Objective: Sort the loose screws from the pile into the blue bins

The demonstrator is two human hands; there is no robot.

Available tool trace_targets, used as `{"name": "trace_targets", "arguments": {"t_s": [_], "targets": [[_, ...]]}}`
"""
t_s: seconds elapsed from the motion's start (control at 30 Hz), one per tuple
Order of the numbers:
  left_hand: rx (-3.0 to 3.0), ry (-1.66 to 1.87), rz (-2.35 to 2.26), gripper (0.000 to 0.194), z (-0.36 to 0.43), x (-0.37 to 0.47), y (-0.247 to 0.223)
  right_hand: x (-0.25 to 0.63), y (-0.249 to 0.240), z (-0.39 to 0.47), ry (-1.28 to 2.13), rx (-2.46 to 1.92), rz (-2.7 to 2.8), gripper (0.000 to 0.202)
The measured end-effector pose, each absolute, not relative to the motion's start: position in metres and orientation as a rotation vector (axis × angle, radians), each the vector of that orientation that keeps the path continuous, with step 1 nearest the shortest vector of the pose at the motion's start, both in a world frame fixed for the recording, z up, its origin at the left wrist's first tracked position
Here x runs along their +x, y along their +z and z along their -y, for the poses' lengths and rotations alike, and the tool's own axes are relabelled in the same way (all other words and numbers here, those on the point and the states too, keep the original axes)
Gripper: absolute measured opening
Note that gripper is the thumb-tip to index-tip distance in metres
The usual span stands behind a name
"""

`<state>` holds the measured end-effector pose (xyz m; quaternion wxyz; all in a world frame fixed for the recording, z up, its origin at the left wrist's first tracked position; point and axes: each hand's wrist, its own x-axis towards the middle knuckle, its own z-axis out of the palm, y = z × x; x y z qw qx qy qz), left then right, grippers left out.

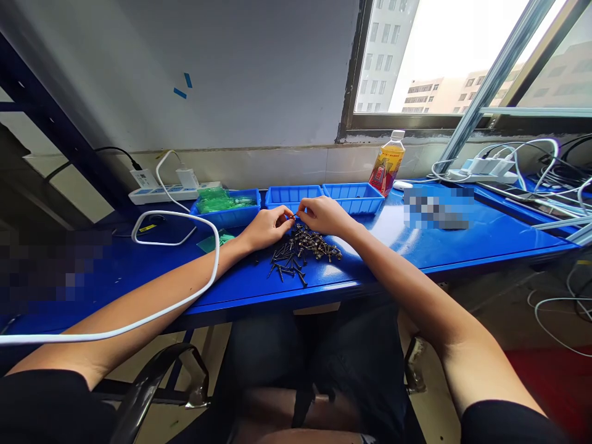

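Observation:
My left hand point(269, 228) and my right hand point(324, 214) meet fingertip to fingertip above a pile of dark screws point(296, 250) on the blue table. Both are closed in a pinch. Whatever small piece sits between the fingertips is too tiny to make out. Long screws lie loose at the near left of the pile, and shorter metal pieces are heaped at its right. Just behind the hands stand two blue bins, a middle bin point(284, 195) and a right bin point(355, 198). To the left, another blue bin point(226, 217) holds green plastic bags point(215, 200).
A drink bottle point(387, 163) stands behind the right bin. One white cable point(216, 259) loops across my left forearm. Power strips sit at the back left point(171, 192) and back right point(481, 168). A flat green bag point(215, 242) lies near my left wrist.

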<state>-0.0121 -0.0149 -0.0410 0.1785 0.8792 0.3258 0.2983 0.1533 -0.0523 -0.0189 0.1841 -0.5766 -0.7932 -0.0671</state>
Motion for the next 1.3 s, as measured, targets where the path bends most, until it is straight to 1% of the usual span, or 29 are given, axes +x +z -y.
{"name": "trace_targets", "arguments": {"t_s": [0.5,1.3], "targets": [[2.477,0.850,-0.920,0.029,0.0141,-0.0117,-0.0420,0.1540,-0.0196,0.0517,-0.177,-1.614,2.234,0.024],[2.482,0.825,-0.943,0.027,0.0154,-0.0124,-0.0408,0.1556,-0.0213,0.0493,-0.166,-1.599,2.236,0.023]]}}
